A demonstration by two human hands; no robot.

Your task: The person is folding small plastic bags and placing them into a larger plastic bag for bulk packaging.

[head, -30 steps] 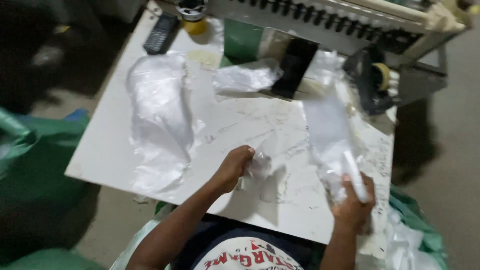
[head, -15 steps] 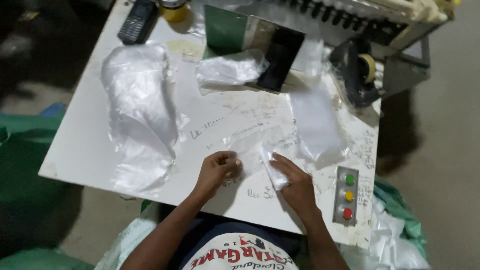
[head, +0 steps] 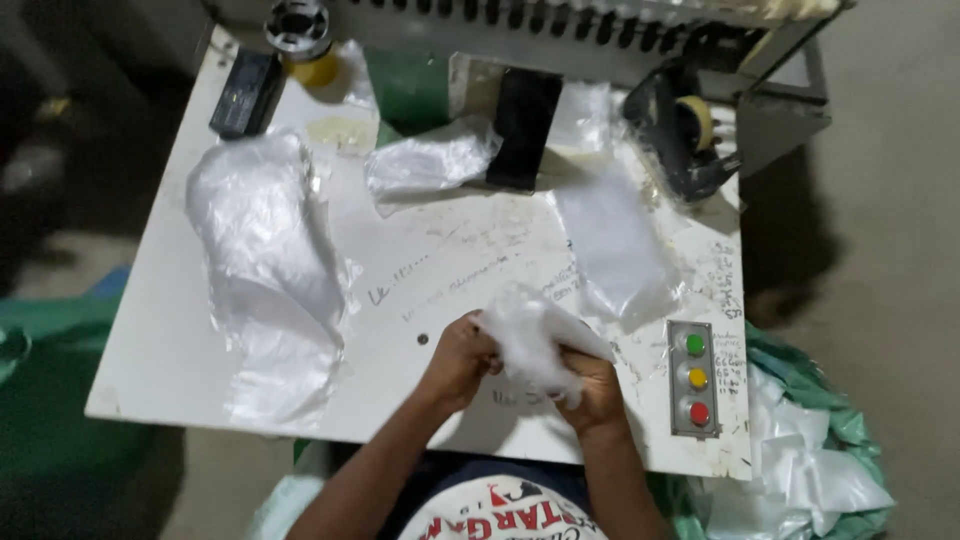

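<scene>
Both my hands meet over the near middle of a white worktable (head: 160,330). My left hand (head: 458,360) and my right hand (head: 592,385) together grip a crumpled clear plastic bag (head: 530,335), which puffs up between them just above the tabletop. A flat clear plastic bag (head: 610,245) lies on the table right behind my hands. A big heap of clear plastic bags (head: 265,260) lies to the left.
A grey button box (head: 694,378) with green, yellow and red buttons sits right of my right hand. Further back are another clear bag (head: 430,160), a black block (head: 525,125), a tape dispenser (head: 685,125), a black remote (head: 245,92) and a machine. Green sacks flank the table.
My right hand came in from the table's right side with a small white piece. Both hands have since closed on the crumpled bag, which now stands fuller between them.
</scene>
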